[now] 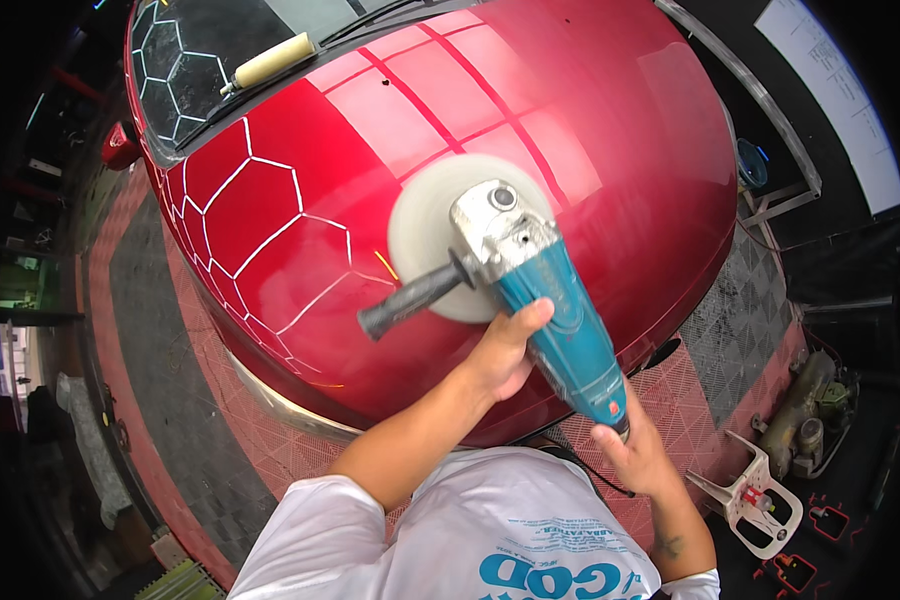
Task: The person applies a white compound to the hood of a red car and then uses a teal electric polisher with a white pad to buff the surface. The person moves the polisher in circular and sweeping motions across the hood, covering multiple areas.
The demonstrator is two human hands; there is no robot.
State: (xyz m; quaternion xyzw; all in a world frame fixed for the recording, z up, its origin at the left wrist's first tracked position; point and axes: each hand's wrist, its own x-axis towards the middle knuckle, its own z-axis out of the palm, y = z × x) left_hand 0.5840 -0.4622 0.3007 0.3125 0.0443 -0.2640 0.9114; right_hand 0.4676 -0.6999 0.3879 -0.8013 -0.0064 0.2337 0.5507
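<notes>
Both hands are on a teal electric car polisher (573, 335) with a silver metal head. My left hand (505, 350) grips the body from beneath, its thumb pressed along the side. At the tail end my right hand (635, 447) is closed round the rear, its fingers mostly hidden behind the casing. The round white pad (420, 225) looks blurred, as if spinning, and sits over the glossy red car hood (610, 260). A black side handle (415, 297) juts left from the polisher head, with no hand on it.
A cream bottle or cylinder (273, 62) lies at the windshield base (185, 75). Red and grey floor tiles (715, 330) surround the car. At lower right stand a white plastic stool (760, 505) and a compressor-like machine (805, 410). A dark cord (600, 475) hangs near my waist.
</notes>
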